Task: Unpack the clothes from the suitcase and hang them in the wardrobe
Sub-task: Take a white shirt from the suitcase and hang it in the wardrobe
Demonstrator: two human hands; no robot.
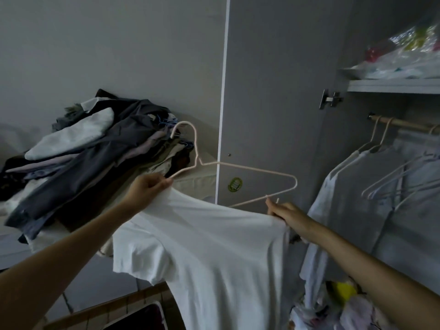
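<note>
A white T-shirt hangs in mid-air before the open wardrobe door. My left hand pinches its left shoulder together with one arm of a pale pink wire hanger. My right hand grips the shirt's right shoulder, just below the hanger's lower bar. The hanger sits tilted above the collar, mostly outside the shirt. At right, the wooden wardrobe rail carries pale shirts and bare hangers.
A heap of dark and light clothes lies on a surface at left. The wardrobe shelf above the rail holds plastic bags. Colourful items fill the wardrobe's bottom. A dark-framed object shows at the lower edge.
</note>
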